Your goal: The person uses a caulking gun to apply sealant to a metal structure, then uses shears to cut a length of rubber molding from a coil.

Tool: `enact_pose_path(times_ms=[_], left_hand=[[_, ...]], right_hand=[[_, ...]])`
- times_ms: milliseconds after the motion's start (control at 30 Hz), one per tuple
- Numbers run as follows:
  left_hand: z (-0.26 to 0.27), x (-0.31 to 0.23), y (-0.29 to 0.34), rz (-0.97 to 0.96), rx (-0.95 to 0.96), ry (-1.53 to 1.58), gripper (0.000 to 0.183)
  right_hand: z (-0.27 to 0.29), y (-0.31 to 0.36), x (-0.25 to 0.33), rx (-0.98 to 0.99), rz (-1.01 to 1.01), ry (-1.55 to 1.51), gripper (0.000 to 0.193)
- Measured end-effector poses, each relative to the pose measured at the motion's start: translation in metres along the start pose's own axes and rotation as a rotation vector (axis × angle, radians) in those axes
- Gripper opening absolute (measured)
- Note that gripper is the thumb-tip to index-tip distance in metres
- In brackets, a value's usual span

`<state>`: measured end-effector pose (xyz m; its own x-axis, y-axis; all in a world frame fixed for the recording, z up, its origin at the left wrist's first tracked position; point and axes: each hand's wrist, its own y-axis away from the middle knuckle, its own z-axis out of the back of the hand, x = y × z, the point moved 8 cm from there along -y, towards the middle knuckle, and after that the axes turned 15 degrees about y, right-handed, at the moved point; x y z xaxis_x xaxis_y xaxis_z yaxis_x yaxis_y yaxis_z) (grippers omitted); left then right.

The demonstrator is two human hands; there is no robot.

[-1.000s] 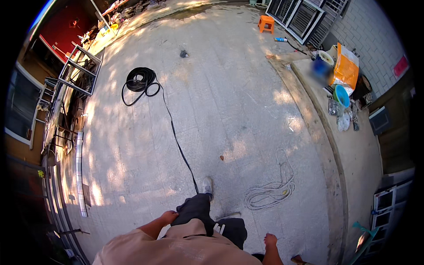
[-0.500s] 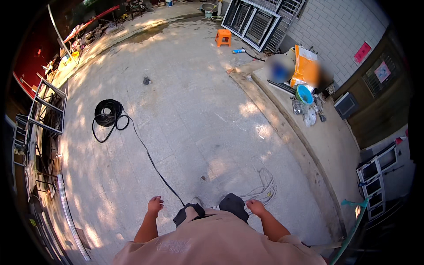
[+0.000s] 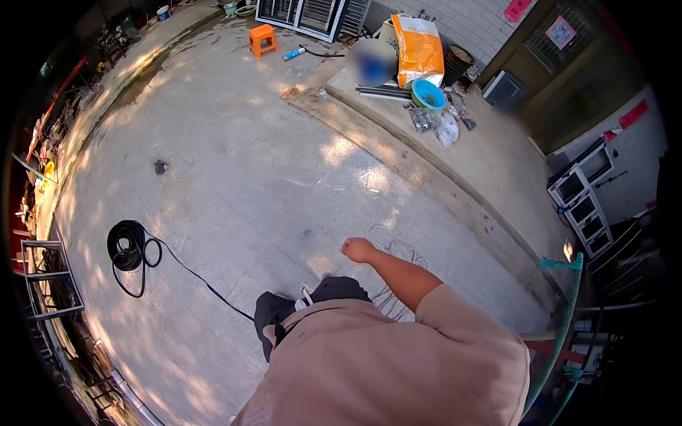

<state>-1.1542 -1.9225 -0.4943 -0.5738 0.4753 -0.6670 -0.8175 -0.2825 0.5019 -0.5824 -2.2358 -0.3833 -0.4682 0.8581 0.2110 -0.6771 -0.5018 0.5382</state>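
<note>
Right of the coiled black cord point(image 3: 135, 245): right hand point(image 3: 357, 249) curled into a fist near slack grey rope point(image 3: 389, 304), with possible tripping from stepping into its loops; left hand unseen, state untellable.

I find no wording, number or brand legible from my remote station. I note a pink sheet point(image 3: 517, 10) with dark marks on the brick wall point(image 3: 465, 14), between one and two o'clock; a patterned poster point(image 3: 560, 33) on the brown door point(image 3: 586, 89), toward two; a red strip point(image 3: 633, 113) past two; and an orange-and-white sack point(image 3: 419, 53) at one, its print too small to read.
</note>
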Motion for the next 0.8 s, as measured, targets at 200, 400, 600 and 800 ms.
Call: enact_pose_path(times_ms=[200,400,600,800], left_hand=[[0.054,-0.002,-0.099,0.036,0.070,0.101,0.036],[0.221,0.002,-0.188,0.681,-0.339,1.340,0.038],[0.440,-0.039,-0.292,0.534,-0.351,0.975,0.038],[0.532,-0.032,-0.363,0.468,-0.530,1.128,0.035]], right_hand=[[0.102,-0.075,0.084,-0.176,0.003,-0.298,0.037],[0.045,-0.098,0.072,-0.048,-0.123,-0.068,0.041],[-0.131,-0.012,0.018,0.481,-0.743,-0.927,0.023],[-0.085,-0.051,0.127,0.513,-0.032,-0.281,0.028]])
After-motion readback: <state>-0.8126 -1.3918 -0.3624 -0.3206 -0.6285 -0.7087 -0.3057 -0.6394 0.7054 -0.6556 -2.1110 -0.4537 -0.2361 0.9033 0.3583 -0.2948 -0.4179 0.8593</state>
